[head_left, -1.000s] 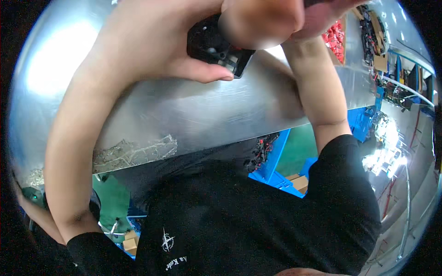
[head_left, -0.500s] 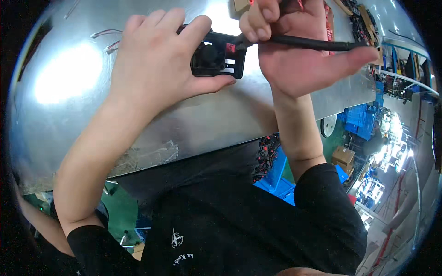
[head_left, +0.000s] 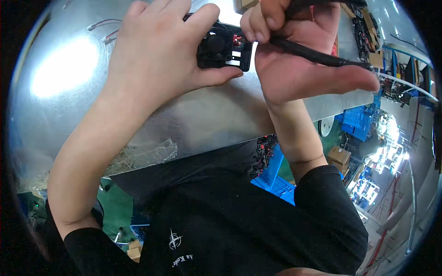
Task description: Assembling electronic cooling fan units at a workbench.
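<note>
My left hand [head_left: 154, 50] is wrapped round the left part of a small black housing [head_left: 248, 57], its thumb along the near edge. A round black fan [head_left: 215, 44] sits inside, with thin red wires [head_left: 236, 39] beside it. My right hand [head_left: 294, 73], palm turned up, grips a hand tool with two black handles, which looks like pliers [head_left: 317, 56]. The handles are spread apart, one lying across the palm. The fingers curl round the tool just right of the housing, and they hide its jaws.
Thin cables with white connectors [head_left: 107, 38] lie on the shiny metal table [head_left: 212, 115] to the left. Frayed clear tape [head_left: 149, 154] covers part of the near edge. Below the table are red-and-black parts [head_left: 263, 156], a blue crate [head_left: 281, 186] and cardboard boxes [head_left: 340, 156].
The housing has shifted slightly right and away from me with my left hand. My right hand has turned, the tool's handles now show spread apart, and its head no longer shows at the housing.
</note>
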The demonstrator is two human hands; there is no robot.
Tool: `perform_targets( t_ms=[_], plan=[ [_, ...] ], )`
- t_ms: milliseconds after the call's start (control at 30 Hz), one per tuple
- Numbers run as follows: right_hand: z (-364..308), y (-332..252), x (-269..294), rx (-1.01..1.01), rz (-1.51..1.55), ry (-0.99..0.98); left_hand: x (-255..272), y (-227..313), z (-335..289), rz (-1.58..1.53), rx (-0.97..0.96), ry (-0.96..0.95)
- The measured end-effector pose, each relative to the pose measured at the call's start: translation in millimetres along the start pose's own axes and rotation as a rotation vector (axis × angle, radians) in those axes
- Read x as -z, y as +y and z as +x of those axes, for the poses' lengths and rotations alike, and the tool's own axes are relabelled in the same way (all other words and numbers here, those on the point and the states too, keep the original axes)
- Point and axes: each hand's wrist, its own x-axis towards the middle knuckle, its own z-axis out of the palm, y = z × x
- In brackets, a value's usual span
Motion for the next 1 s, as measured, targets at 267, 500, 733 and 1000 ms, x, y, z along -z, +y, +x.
perform_targets(
  t_ms=[267, 500, 733, 1000],
  plan=[
    [5.6, -14.7, 9.0, 0.037, -0.031, -0.159, 19.2, 4.1, 7.4, -0.051, 0.032, -0.093],
    [7.2, -7.3, 4.6, 0.066, -0.472, -0.125, 19.1, 4.7, 7.3, -0.022, 0.031, -0.110],
    [9.1, -16.7, 11.0, -0.028, -0.040, -0.229, 18.8, 7.8, 9.5, -0.024, 0.029, -0.124],
    [9.1, -15.5, 14.9, -0.007, -0.058, -0.213, 14.3, 8.4, 9.2, -0.033, 0.018, -0.087]
  ],
)
